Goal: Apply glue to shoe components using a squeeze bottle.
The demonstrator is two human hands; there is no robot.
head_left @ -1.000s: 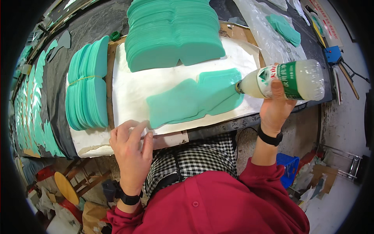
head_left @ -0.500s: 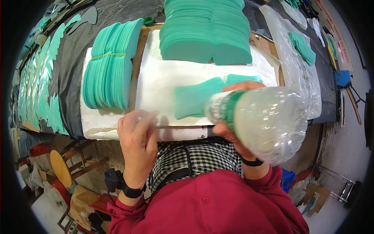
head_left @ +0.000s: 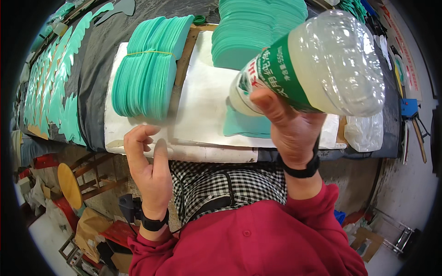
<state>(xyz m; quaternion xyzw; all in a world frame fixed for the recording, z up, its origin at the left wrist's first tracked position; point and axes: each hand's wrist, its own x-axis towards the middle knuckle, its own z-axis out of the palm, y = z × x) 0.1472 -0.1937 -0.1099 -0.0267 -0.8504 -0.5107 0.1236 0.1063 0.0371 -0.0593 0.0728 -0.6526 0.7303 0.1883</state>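
In my right hand (head_left: 294, 129) is a large clear plastic bottle (head_left: 338, 69) with a green and white label and cloudy pale liquid inside. It is tilted, its base up at the right and its neck end down toward the left. The bottle's mouth is hidden. Below it, flat green shaped sheets (head_left: 244, 126) lie on white paper (head_left: 200, 108), partly covered by the bottle and hand. My left hand (head_left: 149, 165) is at the paper's front edge, holding nothing, thumb and fingers apart. Just beyond it stands a bundle of green sheets (head_left: 145, 76) with a yellow band around it.
A tall stack of green sheets (head_left: 248, 30) stands at the back, partly behind the bottle. Cut green scrap (head_left: 50, 87) hangs together at the far left. A green cap (head_left: 199, 20) is near the bundle. Clear plastic bags (head_left: 363, 133) lie at right; a wooden stool (head_left: 70, 185) stands below left.
My right hand has raised the bottle and turned its base up and away from me. My left hand has drawn a little left. The whole view has shifted slightly.
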